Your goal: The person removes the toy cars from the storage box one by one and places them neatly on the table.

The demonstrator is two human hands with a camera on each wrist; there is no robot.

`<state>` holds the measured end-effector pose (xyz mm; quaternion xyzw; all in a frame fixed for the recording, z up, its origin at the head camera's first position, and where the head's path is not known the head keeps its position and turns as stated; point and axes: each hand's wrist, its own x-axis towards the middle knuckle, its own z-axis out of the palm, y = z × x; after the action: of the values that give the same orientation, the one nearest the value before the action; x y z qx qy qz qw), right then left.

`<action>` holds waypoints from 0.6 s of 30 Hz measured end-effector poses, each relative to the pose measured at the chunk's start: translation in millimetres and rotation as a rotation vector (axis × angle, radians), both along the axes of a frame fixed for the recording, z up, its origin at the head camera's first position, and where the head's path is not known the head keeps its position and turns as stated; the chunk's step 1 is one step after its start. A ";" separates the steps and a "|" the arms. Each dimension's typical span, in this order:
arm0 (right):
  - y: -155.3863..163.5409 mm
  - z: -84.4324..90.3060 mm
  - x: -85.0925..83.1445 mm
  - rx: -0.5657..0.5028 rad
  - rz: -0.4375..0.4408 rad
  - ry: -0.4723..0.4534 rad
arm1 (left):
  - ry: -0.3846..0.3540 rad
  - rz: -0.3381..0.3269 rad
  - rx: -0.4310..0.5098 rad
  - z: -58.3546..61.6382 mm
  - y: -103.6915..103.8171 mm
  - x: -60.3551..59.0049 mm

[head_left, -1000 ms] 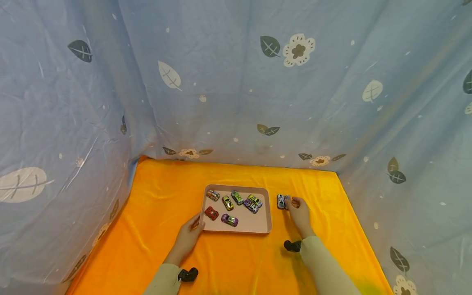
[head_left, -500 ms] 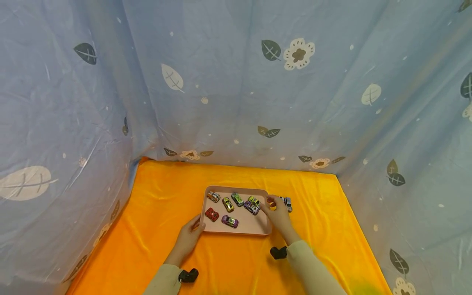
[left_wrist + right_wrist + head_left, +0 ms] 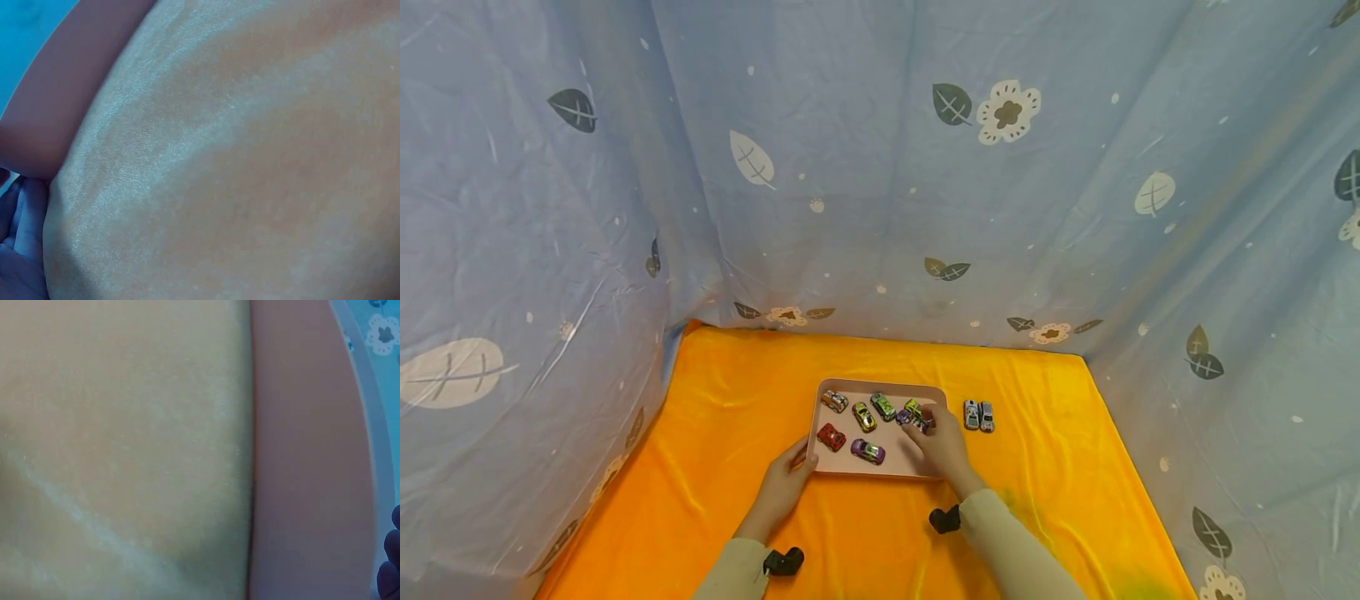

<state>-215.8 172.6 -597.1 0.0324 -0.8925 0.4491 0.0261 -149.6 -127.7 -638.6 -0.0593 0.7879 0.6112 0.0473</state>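
Observation:
My left hand (image 3: 784, 483) holds the pink tray (image 3: 887, 475) by its left edge, thumb over the rim. Part of that hand (image 3: 25, 231) shows at the left wrist view's edge, against the tray's outer wall (image 3: 69, 81). Inside the tray, my right hand (image 3: 946, 442) has thumb and fingers round a purple toy car (image 3: 904, 418), partly covering it. A yellow-green toy car (image 3: 914, 406) touches the purple one. In the right wrist view only a few fingertips (image 3: 390, 559) appear, beyond the tray wall (image 3: 312, 456).
The tray also bears red (image 3: 831, 437), purple (image 3: 868, 451), yellow (image 3: 864, 416), green (image 3: 883, 406) and orange (image 3: 835, 401) toy cars. Two whitish toy cars (image 3: 972, 415) stand side by side right of the tray on the orange cloth (image 3: 760, 383). Blue patterned curtains (image 3: 850, 167) surround the table.
My right hand has left the two whitish cars and moved left over the tray's rim to the purple car. The left hand and the tray have stayed in place.

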 end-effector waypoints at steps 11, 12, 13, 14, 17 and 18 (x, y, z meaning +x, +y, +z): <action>-6.1 -9.1 -3.9 0.136 -0.061 0.048 | -0.012 0.010 0.001 1.0 -0.1 0.3; -6.3 -10.3 -4.4 0.153 -0.064 0.056 | -0.011 0.008 0.004 1.2 -0.2 0.4; -6.5 -11.4 -4.9 0.170 -0.070 0.060 | -0.013 0.008 0.008 1.5 -0.3 0.5; -6.6 -12.8 -5.4 0.189 -0.073 0.068 | -0.016 0.006 0.013 1.5 -0.3 0.6; -7.1 -15.4 -6.0 0.242 -0.073 0.087 | -0.011 -0.005 0.025 0.6 -0.9 0.7; -7.2 -15.9 -5.9 0.256 -0.074 0.089 | -0.010 -0.007 0.027 0.4 -1.0 0.7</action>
<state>-221.7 165.4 -613.0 0.0225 -0.9411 0.3282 0.0776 -148.9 -128.8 -638.2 -0.0591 0.7794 0.6214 0.0543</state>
